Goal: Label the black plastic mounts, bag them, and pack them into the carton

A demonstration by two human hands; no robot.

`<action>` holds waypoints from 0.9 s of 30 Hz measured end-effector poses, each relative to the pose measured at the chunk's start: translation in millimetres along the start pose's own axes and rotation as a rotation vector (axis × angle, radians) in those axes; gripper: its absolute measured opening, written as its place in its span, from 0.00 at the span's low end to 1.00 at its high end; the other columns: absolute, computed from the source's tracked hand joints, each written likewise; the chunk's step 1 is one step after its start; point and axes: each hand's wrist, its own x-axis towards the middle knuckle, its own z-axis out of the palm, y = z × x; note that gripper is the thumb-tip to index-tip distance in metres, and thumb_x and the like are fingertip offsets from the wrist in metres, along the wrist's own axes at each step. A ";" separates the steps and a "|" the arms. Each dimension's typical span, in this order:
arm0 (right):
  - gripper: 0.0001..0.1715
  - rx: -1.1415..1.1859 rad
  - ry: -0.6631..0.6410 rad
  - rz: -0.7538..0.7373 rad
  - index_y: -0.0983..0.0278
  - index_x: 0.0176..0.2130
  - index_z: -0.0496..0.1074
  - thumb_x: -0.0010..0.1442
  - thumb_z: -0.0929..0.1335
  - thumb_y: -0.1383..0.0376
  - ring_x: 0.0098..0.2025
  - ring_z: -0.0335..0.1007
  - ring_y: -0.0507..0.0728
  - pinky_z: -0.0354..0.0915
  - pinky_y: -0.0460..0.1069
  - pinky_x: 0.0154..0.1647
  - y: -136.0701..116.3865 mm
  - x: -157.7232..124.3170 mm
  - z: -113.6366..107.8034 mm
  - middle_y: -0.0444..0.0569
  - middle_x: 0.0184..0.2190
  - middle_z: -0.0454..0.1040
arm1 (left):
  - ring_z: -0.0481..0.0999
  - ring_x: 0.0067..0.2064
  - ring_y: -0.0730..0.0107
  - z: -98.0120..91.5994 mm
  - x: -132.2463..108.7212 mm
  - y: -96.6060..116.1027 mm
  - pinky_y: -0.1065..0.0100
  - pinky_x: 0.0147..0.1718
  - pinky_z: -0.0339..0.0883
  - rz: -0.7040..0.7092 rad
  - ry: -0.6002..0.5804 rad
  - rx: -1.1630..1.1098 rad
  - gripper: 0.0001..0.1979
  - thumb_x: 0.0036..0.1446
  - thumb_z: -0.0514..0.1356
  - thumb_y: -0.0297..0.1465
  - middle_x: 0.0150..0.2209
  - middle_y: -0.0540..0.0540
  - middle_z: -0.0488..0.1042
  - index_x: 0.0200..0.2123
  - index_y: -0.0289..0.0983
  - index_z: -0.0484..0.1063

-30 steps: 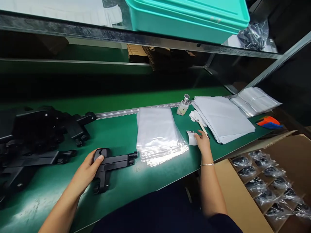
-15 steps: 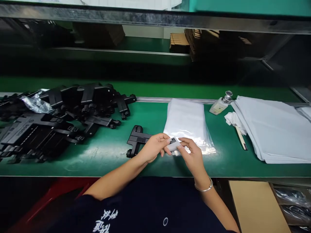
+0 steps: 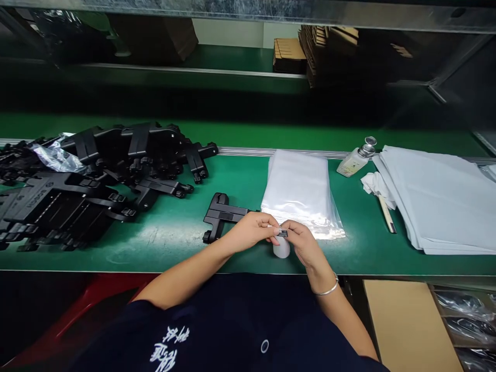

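Observation:
My left hand [image 3: 253, 230] and my right hand [image 3: 304, 244] meet over the front of the bench, fingertips pinched close together. Between them is a small white label strip [image 3: 281, 249], curled and hanging below the fingers, with a small dark printed label [image 3: 282, 233] at its top. Both hands are closed on it; the fingers hide part of its edges. Just beyond my left hand, a black T-shaped plastic part [image 3: 222, 216] lies on the green bench. Behind my fingers rests a stack of clear plastic bags [image 3: 296, 181].
Many black plastic parts [image 3: 50, 206] are heaped at left. On the right are a pump bottle [image 3: 355, 160], a crumpled white cloth [image 3: 375, 185], a pen-like tool [image 3: 386, 214] and white foam sheets [image 3: 442, 201]. A metal shelf beam [image 3: 248, 13] crosses above.
The white strip has gone from lying flat and face-up to being bent and hanging down. My hands have drawn closer together, and the camera view has shifted slightly downward.

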 end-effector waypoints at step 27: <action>0.34 -0.112 0.257 -0.310 0.51 0.58 0.55 0.56 0.71 0.61 0.45 0.74 0.56 0.71 0.55 0.47 9.8 -9.2 -21.2 0.52 0.54 0.69 | 0.82 0.43 0.62 13.1 5.2 -10.7 0.64 0.42 0.75 0.187 0.058 0.232 0.24 0.56 0.59 0.31 0.50 0.38 0.77 0.56 0.37 0.63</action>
